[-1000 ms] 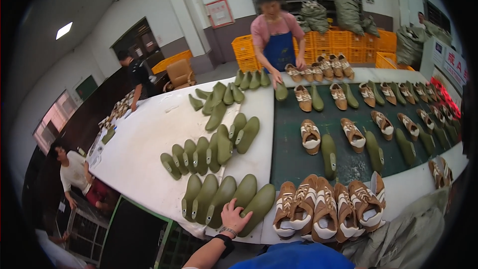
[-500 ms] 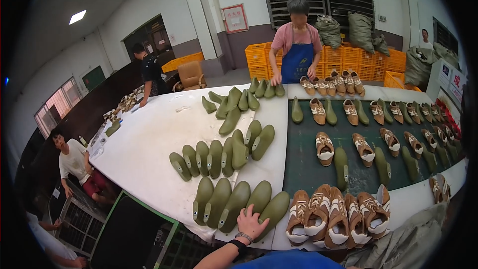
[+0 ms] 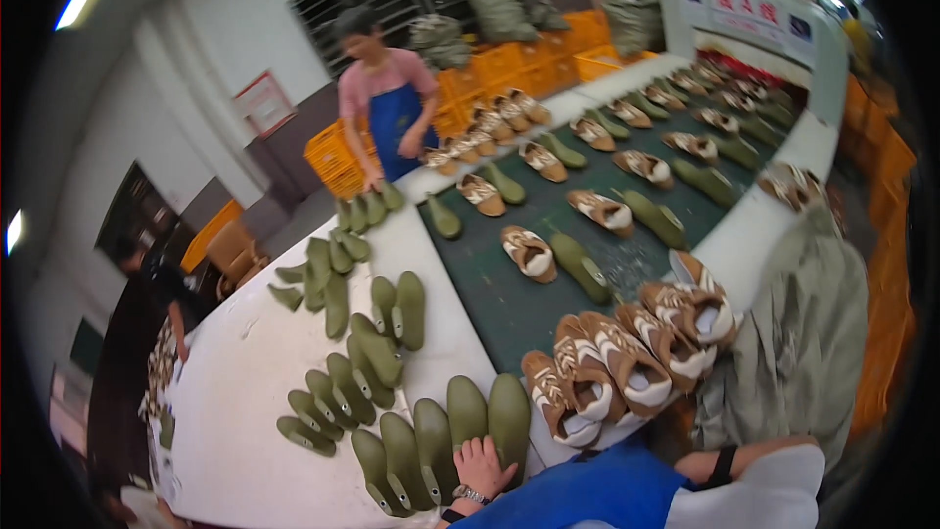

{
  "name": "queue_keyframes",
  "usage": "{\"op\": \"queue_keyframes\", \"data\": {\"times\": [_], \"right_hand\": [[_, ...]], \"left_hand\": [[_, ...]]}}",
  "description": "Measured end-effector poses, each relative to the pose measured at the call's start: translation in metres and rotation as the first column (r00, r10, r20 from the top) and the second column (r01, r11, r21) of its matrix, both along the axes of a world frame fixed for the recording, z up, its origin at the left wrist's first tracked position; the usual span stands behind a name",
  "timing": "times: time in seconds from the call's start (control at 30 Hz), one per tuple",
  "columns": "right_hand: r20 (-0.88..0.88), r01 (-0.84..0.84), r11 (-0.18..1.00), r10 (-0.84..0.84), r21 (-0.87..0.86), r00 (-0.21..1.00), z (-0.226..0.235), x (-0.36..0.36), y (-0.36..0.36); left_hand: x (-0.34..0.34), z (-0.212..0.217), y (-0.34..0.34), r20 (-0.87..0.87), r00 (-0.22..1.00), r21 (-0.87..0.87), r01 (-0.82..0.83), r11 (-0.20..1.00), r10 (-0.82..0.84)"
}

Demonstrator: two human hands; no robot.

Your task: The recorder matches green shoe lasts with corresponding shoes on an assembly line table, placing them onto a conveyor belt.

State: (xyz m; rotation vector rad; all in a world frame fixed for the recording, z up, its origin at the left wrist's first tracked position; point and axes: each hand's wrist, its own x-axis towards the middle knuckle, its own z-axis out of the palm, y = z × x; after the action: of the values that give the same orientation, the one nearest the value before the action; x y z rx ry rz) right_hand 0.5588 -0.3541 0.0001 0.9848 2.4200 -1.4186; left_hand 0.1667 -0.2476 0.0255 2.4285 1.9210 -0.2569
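My left hand (image 3: 483,467), with a metal watch at its wrist, is at the near edge of the white table. Its fingers lie over the lower part of a green shoe last (image 3: 468,409), and its thumb reaches across to the last (image 3: 510,421) on the right. To their left, more green lasts (image 3: 399,456) stand side by side in the same row. My right arm (image 3: 700,466), with a black band, shows at the lower right; its hand is out of sight. Brown-and-white sneakers (image 3: 609,362) are lined up just right of the lasts.
The green conveyor belt (image 3: 499,318) carries sneakers and lasts in rows. More lasts (image 3: 333,392) stand on the white table (image 3: 245,411). Across it a person (image 3: 392,103) in a blue apron touches lasts. A grey-green sack (image 3: 793,333) hangs at the right.
My view has swung to the right, so the table appears shifted and tilted. My left hand stays on the lasts at the row's right end. My right arm has come into view.
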Motion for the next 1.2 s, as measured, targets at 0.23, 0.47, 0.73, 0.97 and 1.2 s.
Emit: {"op": "queue_keyframes", "data": {"times": [0.23,0.47,0.73,0.97,1.2], "right_hand": [[-0.116,0.181,0.982,-0.186,-0.052,0.976,-0.022,0.005,-0.014],[-0.098,0.217,0.967,-0.230,-0.131,0.968,-0.031,0.001,-0.021],[-0.053,0.274,0.930,-0.295,-0.245,0.954,-0.048,-0.001,-0.017],[0.007,0.317,0.898,-0.331,-0.305,0.944,-0.063,-0.012,-0.049],[0.058,0.331,0.926,-0.326,-0.180,0.944,-0.092,0.001,-0.040]], "left_hand": [[0.026,0.012,0.067,-0.068,0.983,-0.305,0.141,0.942,-0.169],[0.035,-0.012,0.200,0.145,0.986,-0.174,-0.060,0.983,0.085],[0.091,-0.079,0.279,0.311,0.932,-0.218,-0.119,0.969,0.184],[0.117,-0.067,0.300,0.357,0.894,-0.215,-0.201,0.956,0.269],[0.089,-0.077,0.279,0.399,0.840,-0.326,-0.244,0.913,0.367]]}}
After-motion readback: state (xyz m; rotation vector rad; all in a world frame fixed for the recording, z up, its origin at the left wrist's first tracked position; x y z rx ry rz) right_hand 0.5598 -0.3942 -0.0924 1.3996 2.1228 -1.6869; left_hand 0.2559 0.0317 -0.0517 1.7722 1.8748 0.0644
